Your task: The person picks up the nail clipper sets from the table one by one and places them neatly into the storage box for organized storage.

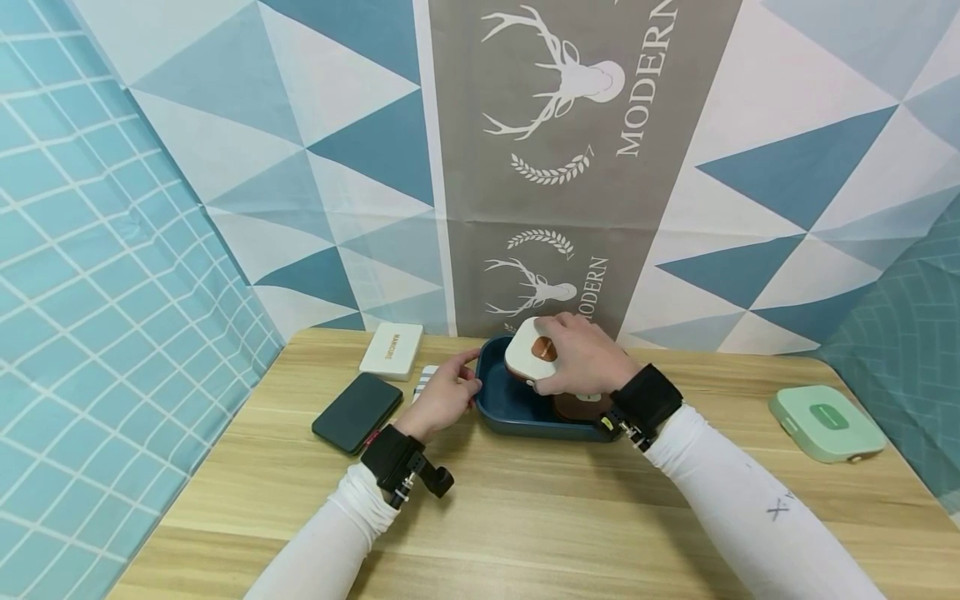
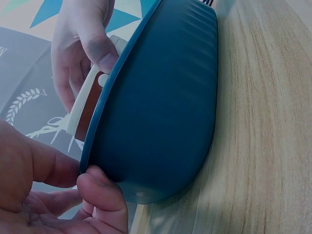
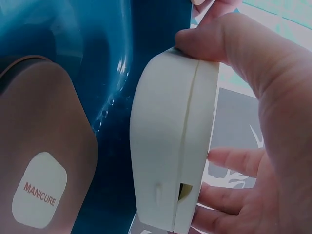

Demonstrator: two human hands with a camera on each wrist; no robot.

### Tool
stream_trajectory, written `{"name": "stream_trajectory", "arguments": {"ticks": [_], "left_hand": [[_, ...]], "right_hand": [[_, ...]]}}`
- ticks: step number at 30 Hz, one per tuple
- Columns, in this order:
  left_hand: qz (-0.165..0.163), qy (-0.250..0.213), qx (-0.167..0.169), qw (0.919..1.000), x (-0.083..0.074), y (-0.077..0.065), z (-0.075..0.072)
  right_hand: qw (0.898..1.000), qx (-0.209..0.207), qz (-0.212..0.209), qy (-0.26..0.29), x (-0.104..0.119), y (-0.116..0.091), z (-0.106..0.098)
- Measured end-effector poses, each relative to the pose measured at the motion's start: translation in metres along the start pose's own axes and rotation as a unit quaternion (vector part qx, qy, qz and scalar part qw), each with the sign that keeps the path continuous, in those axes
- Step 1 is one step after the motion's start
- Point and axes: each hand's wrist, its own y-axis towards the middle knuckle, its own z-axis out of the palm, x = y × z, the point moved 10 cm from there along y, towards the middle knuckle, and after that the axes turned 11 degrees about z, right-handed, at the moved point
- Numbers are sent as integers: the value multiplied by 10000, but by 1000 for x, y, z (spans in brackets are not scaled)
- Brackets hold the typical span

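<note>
My left hand is at the left end of a dark blue basin, and in the left wrist view its thumb and fingers pinch the rim. Above the basin, my right hand grips a white manicure case with a brown oval label, tilted, thumb on one edge and fingers on the opposite side. A brown manicure case with a white "MANICURE" label lies inside the basin, partly hidden by the right hand in the head view.
Left of the basin lie a white "MANICURE" box, a black flat case and a striped item partly behind the left hand. A mint green case sits at the table's right. A patterned cloth wall stands behind the table.
</note>
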Motion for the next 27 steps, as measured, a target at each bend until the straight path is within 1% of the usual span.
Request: {"name": "stream_trajectory", "arguments": {"ticks": [5, 15, 21, 27], "left_hand": [[88, 30, -46, 9999, -3, -1, -1], [91, 107, -55, 9999, -4, -2, -1], [103, 174, -55, 9998, -4, -2, -1], [59, 199, -63, 9998, -4, -2, -1]], "right_hand": [[9998, 10, -193, 0, 5, 1, 3], [9981, 233, -577, 11, 17, 0, 12], [9968, 385, -679, -166, 21, 3, 19], [9957, 525, -745, -145, 26, 6, 25]]}}
